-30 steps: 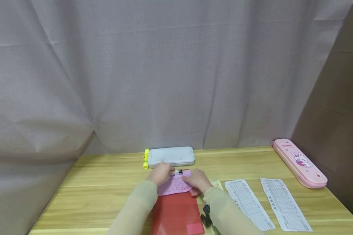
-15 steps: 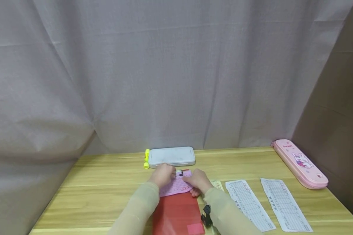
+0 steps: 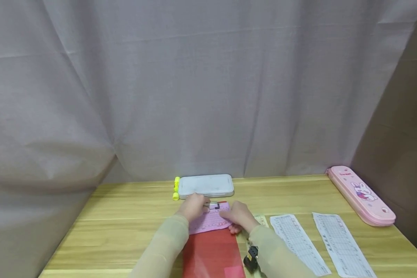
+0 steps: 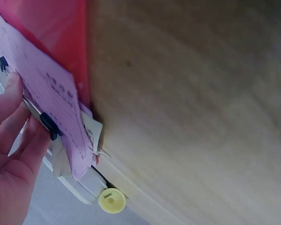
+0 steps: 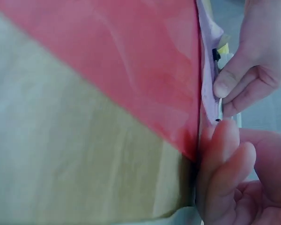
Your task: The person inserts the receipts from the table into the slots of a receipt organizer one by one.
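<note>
A purple printed paper sheet [image 3: 210, 222] lies over the top end of a red plastic folder [image 3: 212, 251]. Along the sheet's upper edge runs a thin metal fastener strip [image 3: 213, 206] with black sliders [image 4: 49, 125]. My left hand [image 3: 193, 206] pinches this strip between thumb and fingers. Pale paper layers [image 4: 92, 131] show beneath the purple sheet in the left wrist view. At the sheet's right edge my right hand [image 3: 241, 215] holds the paper, thumb on top and fingers curled below. Its fingertips [image 5: 225, 136] are close to the strip's end in the right wrist view.
Behind the folder lie a white case [image 3: 206, 185] and a yellow glue stick [image 3: 175, 188]. Two white printed sheets [image 3: 300, 243] [image 3: 344, 245] lie to the right, with a yellowish sheet [image 3: 262, 221] partly under the right arm. A pink pencil case [image 3: 361, 195] sits far right.
The fastener strip with its black slider has tipped slightly nearer the purple sheet by my left fingers. Both hands keep their places, while the head view has shifted a little.
</note>
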`<state>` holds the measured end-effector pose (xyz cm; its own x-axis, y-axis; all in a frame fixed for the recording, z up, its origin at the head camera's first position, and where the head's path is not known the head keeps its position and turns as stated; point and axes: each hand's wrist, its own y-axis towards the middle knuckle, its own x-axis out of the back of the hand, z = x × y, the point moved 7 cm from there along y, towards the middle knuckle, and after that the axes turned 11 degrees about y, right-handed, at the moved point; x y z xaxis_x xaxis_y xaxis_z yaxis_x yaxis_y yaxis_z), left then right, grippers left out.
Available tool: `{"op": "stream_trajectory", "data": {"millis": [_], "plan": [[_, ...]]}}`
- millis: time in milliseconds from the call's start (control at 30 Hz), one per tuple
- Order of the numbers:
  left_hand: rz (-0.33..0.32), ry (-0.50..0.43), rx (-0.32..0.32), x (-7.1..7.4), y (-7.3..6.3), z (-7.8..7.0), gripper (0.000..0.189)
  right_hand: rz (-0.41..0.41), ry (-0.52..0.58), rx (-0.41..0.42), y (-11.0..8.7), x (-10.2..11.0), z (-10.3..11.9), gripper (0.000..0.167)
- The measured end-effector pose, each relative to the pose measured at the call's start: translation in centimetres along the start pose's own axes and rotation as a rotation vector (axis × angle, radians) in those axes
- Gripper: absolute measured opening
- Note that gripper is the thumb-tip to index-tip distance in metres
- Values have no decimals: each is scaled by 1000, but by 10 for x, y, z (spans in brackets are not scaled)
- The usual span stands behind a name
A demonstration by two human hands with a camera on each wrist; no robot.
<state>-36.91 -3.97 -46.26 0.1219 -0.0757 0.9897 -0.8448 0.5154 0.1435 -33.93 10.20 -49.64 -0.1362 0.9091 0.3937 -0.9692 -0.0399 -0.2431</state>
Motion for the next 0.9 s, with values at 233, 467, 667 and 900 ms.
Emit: {"op": "stream_trajectory", "data": {"millis": [233, 467, 667, 900], "plan": [[53, -80, 66, -2, 1, 4, 21, -48, -104, 103, -9, 26, 6, 28], [84, -108, 100, -3, 0, 7, 25, -72, -184, 233, -16, 55, 5, 13], [83, -111, 104, -3, 0, 8, 26, -65, -319, 332, -24, 74, 2, 22], [91, -124, 132, -4, -1, 9, 26, -34, -425, 442, -30, 80, -2, 32]]}}
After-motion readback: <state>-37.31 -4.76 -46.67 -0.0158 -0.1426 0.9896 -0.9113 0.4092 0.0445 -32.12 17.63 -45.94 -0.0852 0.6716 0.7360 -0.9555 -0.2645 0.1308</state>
